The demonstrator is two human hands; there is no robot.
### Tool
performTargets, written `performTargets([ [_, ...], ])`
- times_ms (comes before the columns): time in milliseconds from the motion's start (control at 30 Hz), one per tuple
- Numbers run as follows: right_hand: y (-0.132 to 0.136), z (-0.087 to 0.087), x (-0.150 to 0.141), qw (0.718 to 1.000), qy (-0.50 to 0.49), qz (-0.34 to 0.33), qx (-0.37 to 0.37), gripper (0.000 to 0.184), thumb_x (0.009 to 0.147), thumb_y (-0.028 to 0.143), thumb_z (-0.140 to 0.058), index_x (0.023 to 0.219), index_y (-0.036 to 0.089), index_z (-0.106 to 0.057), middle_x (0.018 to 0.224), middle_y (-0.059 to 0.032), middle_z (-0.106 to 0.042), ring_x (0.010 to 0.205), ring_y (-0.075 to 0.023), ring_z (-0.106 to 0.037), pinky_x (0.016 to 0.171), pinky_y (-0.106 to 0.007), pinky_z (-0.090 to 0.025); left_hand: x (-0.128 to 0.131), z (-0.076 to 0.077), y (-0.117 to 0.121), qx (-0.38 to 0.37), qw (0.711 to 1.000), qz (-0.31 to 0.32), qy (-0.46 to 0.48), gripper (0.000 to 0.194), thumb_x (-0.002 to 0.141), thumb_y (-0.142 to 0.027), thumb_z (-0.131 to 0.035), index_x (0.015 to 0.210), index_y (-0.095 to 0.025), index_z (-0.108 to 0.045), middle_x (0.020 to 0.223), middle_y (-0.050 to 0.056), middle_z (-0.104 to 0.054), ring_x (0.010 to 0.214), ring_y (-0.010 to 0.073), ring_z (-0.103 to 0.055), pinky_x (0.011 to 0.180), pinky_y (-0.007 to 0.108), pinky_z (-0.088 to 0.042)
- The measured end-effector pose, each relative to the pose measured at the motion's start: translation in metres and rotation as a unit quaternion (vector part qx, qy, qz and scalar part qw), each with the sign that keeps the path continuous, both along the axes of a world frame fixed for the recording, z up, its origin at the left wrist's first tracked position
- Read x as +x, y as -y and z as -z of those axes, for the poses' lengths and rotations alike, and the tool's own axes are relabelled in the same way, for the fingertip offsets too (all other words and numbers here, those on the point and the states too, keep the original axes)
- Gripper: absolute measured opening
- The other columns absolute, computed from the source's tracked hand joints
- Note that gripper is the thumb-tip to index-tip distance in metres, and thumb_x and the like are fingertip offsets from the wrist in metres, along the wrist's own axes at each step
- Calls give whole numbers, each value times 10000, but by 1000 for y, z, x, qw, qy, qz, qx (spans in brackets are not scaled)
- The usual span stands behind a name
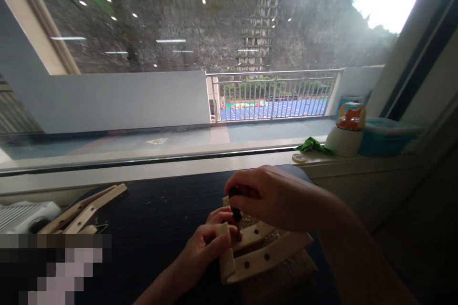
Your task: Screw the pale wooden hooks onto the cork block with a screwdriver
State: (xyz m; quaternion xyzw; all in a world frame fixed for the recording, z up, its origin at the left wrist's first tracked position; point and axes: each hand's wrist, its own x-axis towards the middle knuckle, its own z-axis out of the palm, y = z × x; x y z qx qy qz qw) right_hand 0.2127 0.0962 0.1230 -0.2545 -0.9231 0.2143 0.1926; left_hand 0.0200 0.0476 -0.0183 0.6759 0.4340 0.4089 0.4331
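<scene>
A screwdriver (235, 205) with a black handle stands nearly upright in my right hand (268, 195), its fingers closed around the top. The tip of its shaft meets a hole in one strip of a light wooden frame (250, 267). The frame has two curved strips with dark round holes, joined by a crosspiece at the near left. My left hand (211, 243) is closed on that crosspiece, thumb in front and fingers behind. Beneath the frame lies a rough, brownish block (300, 271), partly hidden by the frame and my right arm.
More drilled wooden strips (89, 209) lie at the table's left, beside a white ridged appliance (26, 214). On the windowsill are a green cloth (313, 146), a white bottle with an orange top (345, 136) and a teal container (384, 138). Small shavings dot the black table (153, 228).
</scene>
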Motion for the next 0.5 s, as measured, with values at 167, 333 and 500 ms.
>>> performTargets([
  [167, -3, 0, 0, 1000, 0, 17, 10, 127, 824, 297, -549, 838, 203, -633, 607, 72, -590, 535, -47, -491, 478, -170, -333, -1, 1, 0, -4, 1000, -9, 0, 446, 810, -566, -524, 930, -192, -734, 1200, 82, -600, 1320, 330, -254, 1097, 439, -229],
  [333, -3, 0, 0, 999, -1, 27, 19, 155, 804, 356, -584, 796, 210, -633, 579, 79, -567, 507, -45, -465, 444, -173, -307, -1, 3, 0, -6, 1000, -9, -1, 451, 804, -571, -525, 911, -188, -738, 1221, 86, -587, 1304, 333, -287, 1091, 442, -241],
  [500, -1, -2, 0, 999, -18, 17, 21, 132, 794, 267, -573, 888, 244, -663, 573, 96, -559, 487, -30, -449, 456, -153, -313, 0, -1, 1, -2, 1000, -6, -2, 454, 807, -574, -516, 899, -187, -735, 1208, 85, -591, 1291, 336, -299, 1085, 443, -248],
])
